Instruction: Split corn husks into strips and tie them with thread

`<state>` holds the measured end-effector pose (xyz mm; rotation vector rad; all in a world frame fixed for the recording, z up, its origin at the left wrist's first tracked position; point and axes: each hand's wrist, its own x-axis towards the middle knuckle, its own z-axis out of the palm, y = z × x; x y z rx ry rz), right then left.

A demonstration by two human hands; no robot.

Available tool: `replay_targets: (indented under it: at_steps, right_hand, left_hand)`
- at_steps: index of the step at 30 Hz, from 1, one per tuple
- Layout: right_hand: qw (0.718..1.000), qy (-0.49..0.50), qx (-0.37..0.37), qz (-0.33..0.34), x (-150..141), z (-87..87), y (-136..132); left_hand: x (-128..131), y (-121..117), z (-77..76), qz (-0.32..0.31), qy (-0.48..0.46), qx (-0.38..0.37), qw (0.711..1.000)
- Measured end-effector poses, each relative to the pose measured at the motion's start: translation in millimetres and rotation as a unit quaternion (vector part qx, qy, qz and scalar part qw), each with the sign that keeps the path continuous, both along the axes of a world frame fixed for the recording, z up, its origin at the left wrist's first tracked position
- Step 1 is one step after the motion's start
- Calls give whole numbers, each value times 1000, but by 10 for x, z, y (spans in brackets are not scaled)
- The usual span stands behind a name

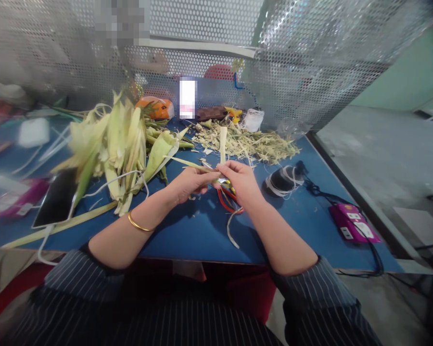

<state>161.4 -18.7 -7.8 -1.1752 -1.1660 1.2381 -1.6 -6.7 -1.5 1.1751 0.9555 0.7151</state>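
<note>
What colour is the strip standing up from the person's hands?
The upright strip is pale cream-yellow, seen in the head view, the only one here.

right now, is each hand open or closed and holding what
Left hand: closed, fingertips on the husk strip.
Right hand: closed, pinching the husk strip; cannot tell whether it also holds the red handle.

A magenta power strip (pixel 352 223) lies on the blue table (pixel 312 218).
</note>
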Motion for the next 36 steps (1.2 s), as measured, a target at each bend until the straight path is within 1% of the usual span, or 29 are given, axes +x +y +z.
replay_targets:
  at_steps: [3, 8, 10, 13, 17, 21, 22, 23, 25, 27, 29, 30, 31, 32, 33, 34, 35, 36]
  right_hand:
    - [1000, 7, -8, -4, -17, 9, -14]
    - [993, -16, 46, -105, -28, -16, 5]
    - [991, -22, 55, -124, -34, -34, 16]
    - [994, -9, 35, -103, -33, -45, 29]
    - [997, 21, 14, -66, -5, -14, 31]
    - [998, 53, -2, 20, 15, 32, 0]
    - [998, 54, 1, 30, 12, 33, -9]
    - [998, 48, 6, 28, 6, 28, -17]
    - [1000, 19, 17, -7, -13, -3, -24]
    - [999, -26, 19, -42, -30, -47, -19]
    - [995, -81, 22, -54, -30, -77, -4]
    - [990, -115, 36, -68, -20, -80, 3]
    - [980, -157, 67, -99, -4, -72, 7]
    - [962, -206, 115, -141, 16, -53, 6]
    - [933, -255, 177, -183, 37, -26, 1]
    - [900, -298, 241, -209, 56, 7, -10]
    - [870, -335, 298, -207, 70, 42, -25]
    - [850, -364, 336, -179, 76, 73, -41]
  left_hand:
    - [3, -1, -4, -5, 2, 19, 1000]
    - [3, -13, 29, -35, -17, 50, 998]
    - [4, -16, 42, -39, -19, 45, 998]
    - [14, -15, 57, -29, -32, 28, 999]
    - [32, -9, 69, 2, -46, -7, 999]
    - [26, -4, 45, 16, -41, 0, 999]
    - [25, -6, 36, 14, -41, 5, 999]
    - [25, -10, 30, 15, -40, 12, 999]
    - [30, -24, 27, 14, -22, 34, 999]
    - [40, -40, 40, 11, 10, 62, 998]
    - [49, -53, 58, 3, 33, 78, 996]
    - [53, -56, 64, 1, 37, 80, 996]
    - [57, -59, 67, 2, 40, 82, 996]
    - [61, -60, 66, 3, 46, 86, 995]
    - [65, -61, 61, 5, 56, 95, 994]
    - [70, -63, 52, 9, 70, 106, 992]
    - [75, -65, 41, 11, 87, 117, 989]
    - [80, -69, 29, 12, 108, 128, 986]
